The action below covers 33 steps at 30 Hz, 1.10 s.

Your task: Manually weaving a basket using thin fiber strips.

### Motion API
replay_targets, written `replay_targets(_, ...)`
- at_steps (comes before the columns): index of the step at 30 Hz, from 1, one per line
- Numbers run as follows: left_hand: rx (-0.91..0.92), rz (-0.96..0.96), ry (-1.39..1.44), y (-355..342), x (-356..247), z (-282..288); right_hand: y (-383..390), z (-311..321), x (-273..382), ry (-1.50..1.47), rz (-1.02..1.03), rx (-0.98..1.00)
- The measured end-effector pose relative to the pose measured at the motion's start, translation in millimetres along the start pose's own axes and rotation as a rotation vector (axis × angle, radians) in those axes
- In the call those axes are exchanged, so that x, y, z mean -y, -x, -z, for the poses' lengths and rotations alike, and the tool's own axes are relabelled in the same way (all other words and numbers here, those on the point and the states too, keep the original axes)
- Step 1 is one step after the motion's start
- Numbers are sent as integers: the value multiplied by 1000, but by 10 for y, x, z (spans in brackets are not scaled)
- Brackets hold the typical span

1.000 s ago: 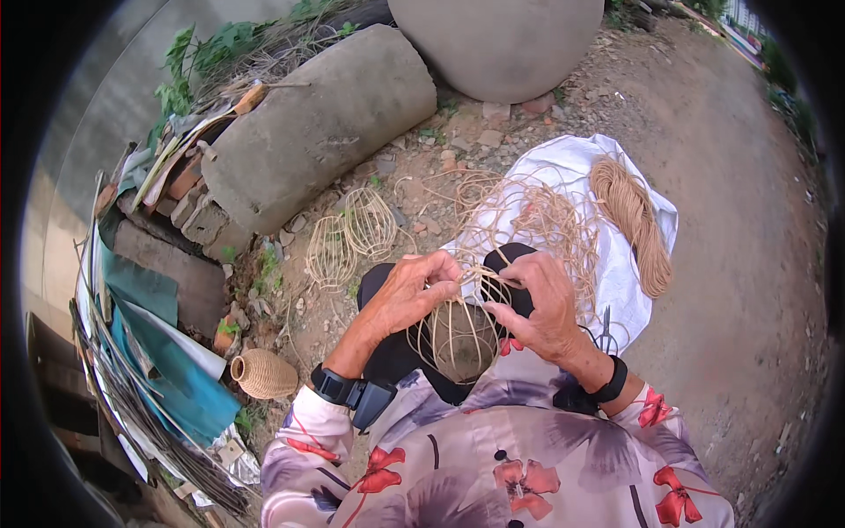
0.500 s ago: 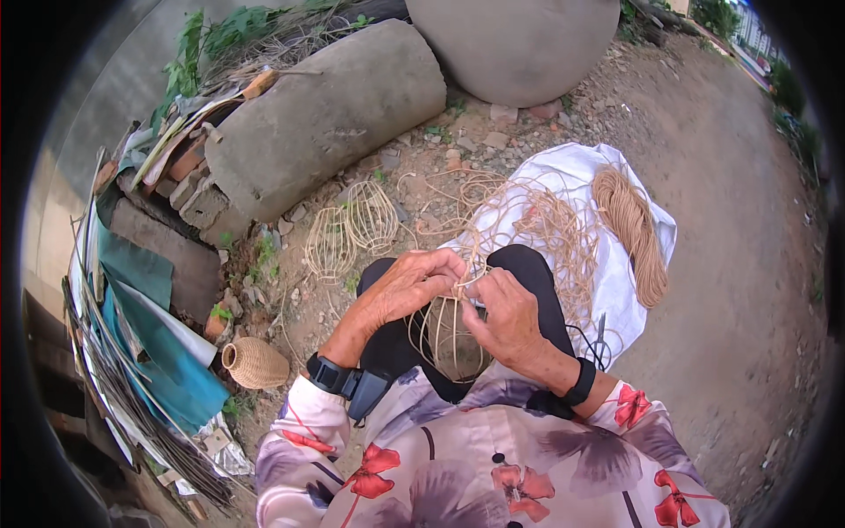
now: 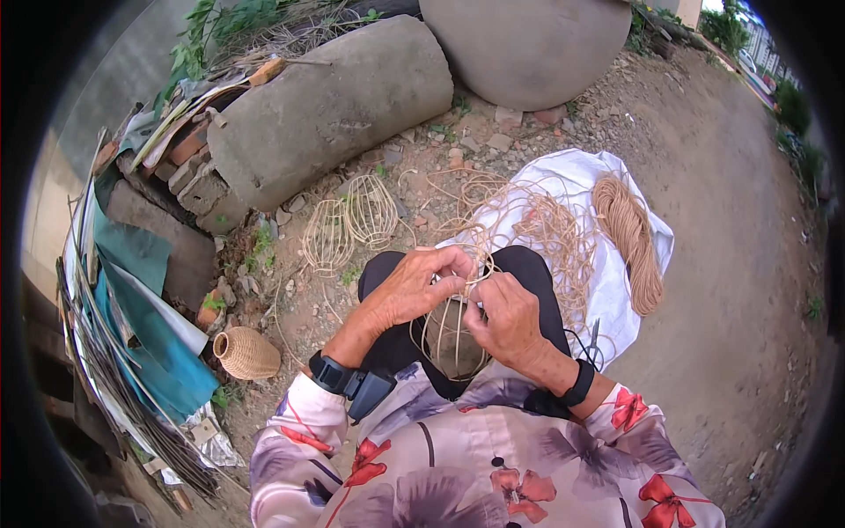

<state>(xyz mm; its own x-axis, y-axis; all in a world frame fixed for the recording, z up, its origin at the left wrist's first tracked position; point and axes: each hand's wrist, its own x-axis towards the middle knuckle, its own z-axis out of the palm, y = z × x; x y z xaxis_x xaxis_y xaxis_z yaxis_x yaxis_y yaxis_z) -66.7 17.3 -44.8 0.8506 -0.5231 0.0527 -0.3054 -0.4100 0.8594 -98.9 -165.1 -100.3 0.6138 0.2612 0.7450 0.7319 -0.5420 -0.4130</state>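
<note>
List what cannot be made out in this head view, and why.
Head view:
Exactly where the left hand and right hand pinch: hidden by the hands themselves.
Top of the wicker frame: partly behind the right hand.
Inside of the woven vase: hidden by its wall.
Top of the grey rounded block: cut off by the upper edge.
Distant buildings: details too small.

The right fingers (image 3: pixel 495 295) have drawn in closer to the left fingers (image 3: pixel 452 260).

Passage open over brown dirt ground (image 3: pixel 726 273) beyond the right edge of the white plastic sheet (image 3: pixel 609 292). Obstructed: its left side, by tangled tan cord (image 3: pixel 556 231); ground farther left, by two pale open-ribbed frames (image 3: pixel 352 231).
</note>
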Motion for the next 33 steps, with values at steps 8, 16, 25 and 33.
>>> replay_targets(8, -185, -111, -189, 33, 105, -140, 128, -66, -14, 16, -31, 70)
replay_targets(16, -255, -104, -186, 92, 76, -273, -81, 247, -53, -178, -255, 113)
replay_targets(25, -331, -257, -387, 129, 95, -336, -379, 191, -148, -607, -584, 179)
replay_targets(33, -314, -183, -301, 133, 82, -376, -414, 289, -249, -475, -391, 169)
